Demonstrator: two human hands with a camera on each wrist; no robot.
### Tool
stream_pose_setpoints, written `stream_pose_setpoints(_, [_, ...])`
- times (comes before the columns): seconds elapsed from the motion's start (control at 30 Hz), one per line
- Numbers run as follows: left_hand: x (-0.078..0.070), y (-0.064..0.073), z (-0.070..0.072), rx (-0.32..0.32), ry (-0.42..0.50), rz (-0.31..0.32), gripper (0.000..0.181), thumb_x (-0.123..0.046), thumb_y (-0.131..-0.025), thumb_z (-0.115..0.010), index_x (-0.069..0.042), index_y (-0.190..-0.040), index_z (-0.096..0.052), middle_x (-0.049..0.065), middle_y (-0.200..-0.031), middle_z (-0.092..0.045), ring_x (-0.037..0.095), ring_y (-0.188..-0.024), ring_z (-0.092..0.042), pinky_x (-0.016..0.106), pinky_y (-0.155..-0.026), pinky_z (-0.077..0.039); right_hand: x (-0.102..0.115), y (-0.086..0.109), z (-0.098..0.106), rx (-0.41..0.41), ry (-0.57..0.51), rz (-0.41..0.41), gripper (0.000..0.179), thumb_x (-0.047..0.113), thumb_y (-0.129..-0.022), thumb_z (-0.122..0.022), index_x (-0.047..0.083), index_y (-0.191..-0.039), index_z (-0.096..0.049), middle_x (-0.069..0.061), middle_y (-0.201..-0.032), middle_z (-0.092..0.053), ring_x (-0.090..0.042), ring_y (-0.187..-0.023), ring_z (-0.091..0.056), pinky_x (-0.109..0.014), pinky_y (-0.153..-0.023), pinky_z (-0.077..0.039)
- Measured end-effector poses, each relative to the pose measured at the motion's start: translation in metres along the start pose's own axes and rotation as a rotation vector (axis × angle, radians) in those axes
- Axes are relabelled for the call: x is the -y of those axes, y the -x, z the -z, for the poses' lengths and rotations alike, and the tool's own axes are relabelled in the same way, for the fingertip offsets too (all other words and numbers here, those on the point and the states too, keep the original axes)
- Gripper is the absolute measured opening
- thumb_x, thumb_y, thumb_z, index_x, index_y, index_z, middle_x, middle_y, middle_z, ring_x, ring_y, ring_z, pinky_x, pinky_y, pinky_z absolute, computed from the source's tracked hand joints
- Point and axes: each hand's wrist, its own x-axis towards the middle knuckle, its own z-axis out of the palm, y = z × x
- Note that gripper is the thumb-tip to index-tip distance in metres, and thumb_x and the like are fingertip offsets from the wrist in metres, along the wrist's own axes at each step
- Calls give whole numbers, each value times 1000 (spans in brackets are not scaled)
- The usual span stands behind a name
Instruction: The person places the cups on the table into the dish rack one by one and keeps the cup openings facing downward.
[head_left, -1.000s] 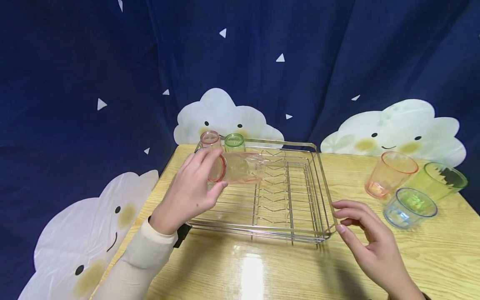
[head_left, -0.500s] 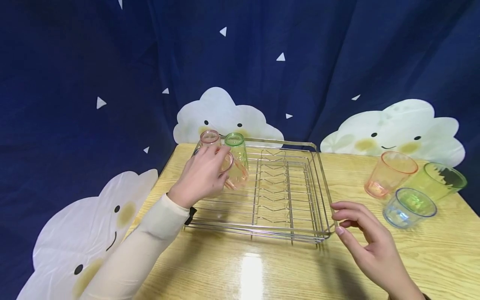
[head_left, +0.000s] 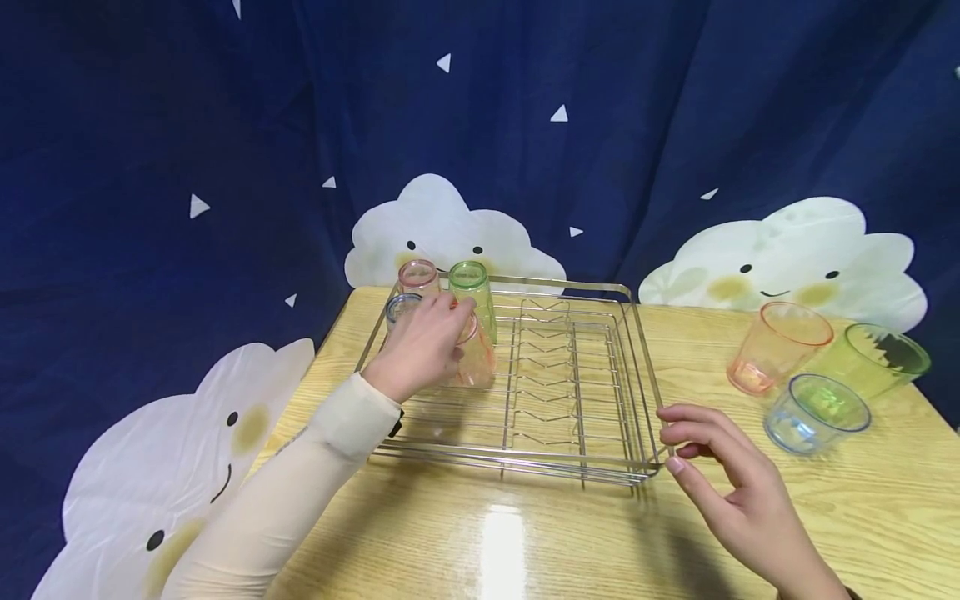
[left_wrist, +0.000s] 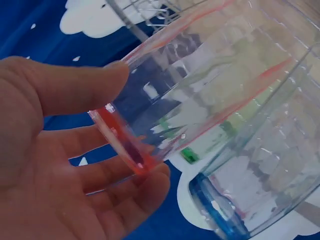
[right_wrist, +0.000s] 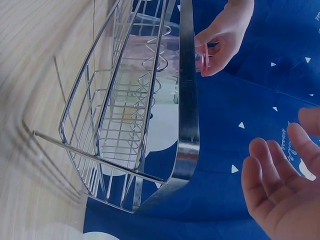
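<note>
Red tints the clear glass [head_left: 478, 362] in your left hand [head_left: 422, 346]. You grasp it by its base: your thumb lies along one side and your fingers curl round the other, right at the red ring. You have it upside down, base upward and mouth lowered into the left part of the metal wire rack [right_wrist: 188, 105]; whether its mouth bears on the wires, you cannot tell from these views.

Close about your grip, three more glasses stand inverted in the rack. Just beside yours is the blue-based glass [head_left: 401, 307], partly hidden behind your hand in the head view. Toward the back are the pink glass [head_left: 418, 277] and, to its right, the green glass [head_left: 474, 293].

Your right hand [head_left: 742, 483] grips nothing. Its fingers are loosely bent, thumb apart from them, by the right front corner of the rack; you cannot tell whether the tips touch the rim.

To the right of the rack, on the wooden table [head_left: 420, 533], you have three glasses grouped together, mouths up: the orange glass [head_left: 778, 348], the yellow-green glass [head_left: 873, 362], and the low blue tumbler [head_left: 816, 419] in front of them. Your left arm wears a cream sleeve [head_left: 300, 475], and behind the table hangs a navy curtain [head_left: 525, 83] printed with white clouds and small triangles.
</note>
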Motion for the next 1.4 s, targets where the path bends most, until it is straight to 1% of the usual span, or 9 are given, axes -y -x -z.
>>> stream_pose_setpoints(0.2, [-1, -5, -4, 55, 21, 11, 58, -14, -81, -77, -8, -133, -52, 14, -115, -63, 34, -104, -60, 47, -79, -57, 0, -1, -1, 10, 6, 5, 36, -21, -75, -67, 1, -104, -66, -5, -126, -64, -6, -110, -60, -12, -84, -48])
stream_pose_setpoints(0.33, [-2, -9, -5, 94, 21, 29, 63, -14, -81, -77, -9, -137, -51, 14, -119, -62, 34, -106, -59, 46, -79, -58, 0, -1, -1, 19, 21, 1, 38, -21, -75, -68, 4, -104, -66, -4, -126, -64, -5, -110, -60, -12, -84, -48])
stream_pose_setpoints(0.6, [0, -16, -9, 131, 16, 67, 64, -20, -85, -76, -10, -141, -47, 14, -123, -61, 35, -110, -59, 49, -81, -57, 0, 0, 0, 31, 48, -4, 41, -20, -73, -68, 7, -105, -67, -2, -126, -64, -3, -111, -60, -11, -84, -47])
stream_pose_setpoints(0.7, [3, -18, -13, 120, 21, 88, 60, -20, -88, -74, -9, -140, -47, 14, -124, -60, 35, -111, -61, 50, -81, -57, 0, -1, 0, 35, 56, -8, 43, -21, -73, -69, 8, -105, -68, -2, -126, -64, -3, -110, -60, -10, -84, -47])
stream_pose_setpoints(0.9, [6, -18, -18, 79, 59, 112, 50, -16, -89, -72, -8, -133, -49, 12, -121, -59, 32, -100, -66, 50, -71, -58, 0, 0, 0, 46, 74, -15, 45, -20, -72, -69, 10, -106, -68, -1, -127, -64, -2, -111, -60, -10, -84, -46])
stream_pose_setpoints(1.03, [6, -18, -20, 73, 75, 118, 47, -14, -89, -71, -9, -131, -50, 11, -120, -59, 31, -99, -66, 47, -69, -59, -1, 0, 0, 54, 82, -16, 45, -20, -72, -70, 10, -107, -68, -2, -127, -64, -1, -111, -60, -9, -84, -46])
stream_pose_setpoints(1.23, [7, -15, -19, 45, 74, 107, 50, -15, -88, -72, -8, -132, -50, 10, -122, -59, 30, -108, -63, 47, -72, -59, -3, 1, 0, 58, 83, -17, 45, -19, -72, -70, 10, -107, -67, -3, -127, -64, -1, -110, -60, -9, -84, -47])
stream_pose_setpoints(1.33, [8, -12, -17, -1, 68, 91, 53, -17, -88, -73, -7, -134, -51, 11, -126, -59, 31, -113, -61, 48, -77, -60, -3, 1, 0, 59, 83, -15, 45, -19, -73, -70, 10, -106, -67, -1, -127, -64, -1, -109, -60, -9, -83, -47])
stream_pose_setpoints(1.4, [9, -8, -15, -55, 51, 75, 52, -19, -88, -72, -7, -135, -52, 12, -130, -59, 31, -119, -59, 49, -83, -58, -4, 1, 0, 59, 80, -10, 44, -19, -73, -70, 9, -106, -67, -1, -127, -64, -1, -109, -60, -10, -83, -47])
